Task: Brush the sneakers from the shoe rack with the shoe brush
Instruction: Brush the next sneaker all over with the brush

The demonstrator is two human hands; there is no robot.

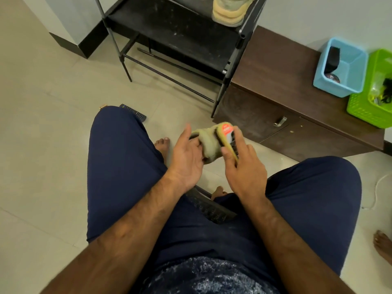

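home, shoe rack (180, 32), tiled floor (42, 102)

Left of the shoe rack (169, 32), the floor (53, 102) lay open. A cabinet (275, 66) stood just beside the rack's right side, blocking passage there. One sneaker (229, 9) occupied the rack's right end. A remote (133, 112) lay on the floor before the rack.

Two sneakers (209, 145) (228, 12), one shoe brush (228, 134), two baskets (339, 90) (360, 110), one remote (133, 112)
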